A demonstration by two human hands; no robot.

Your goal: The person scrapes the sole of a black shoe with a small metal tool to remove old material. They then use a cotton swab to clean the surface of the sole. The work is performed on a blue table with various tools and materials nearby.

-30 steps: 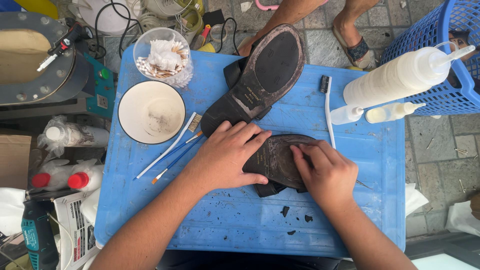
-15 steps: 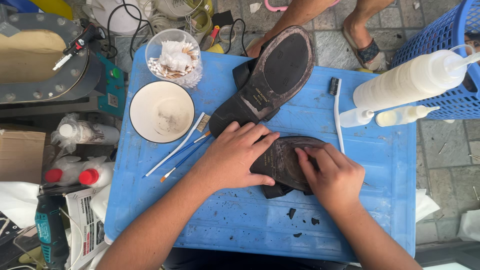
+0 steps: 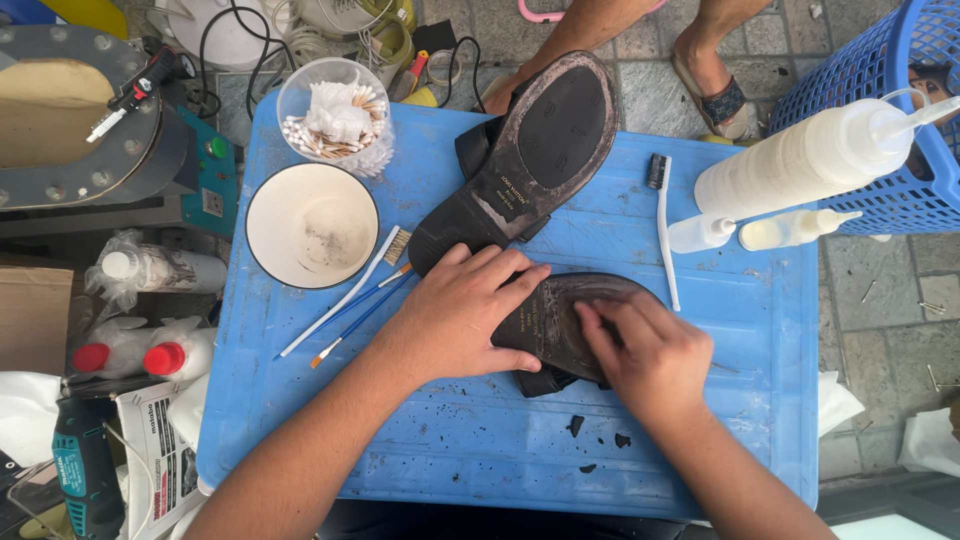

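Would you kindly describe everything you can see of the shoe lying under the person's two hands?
The shoe is dark, probably leather, lying sole-up and roughly crosswise on the blue table. Its worn sole looks greyish and scuffed, with a faint stamp I leave unread. The left hand presses flat on its heel end; the right hand presses fingertips into the sole's middle. Small dark scraps lie just below it, and a second upturned shoe lies close above it.

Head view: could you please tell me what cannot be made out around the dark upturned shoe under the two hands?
- Head view: the middle of the dark upturned shoe's sole is covered by the left hand and right hand.
- Whatever the right fingertips press is hidden beneath them.
- The large white squeeze bottle's nozzle is cut off by the right edge.
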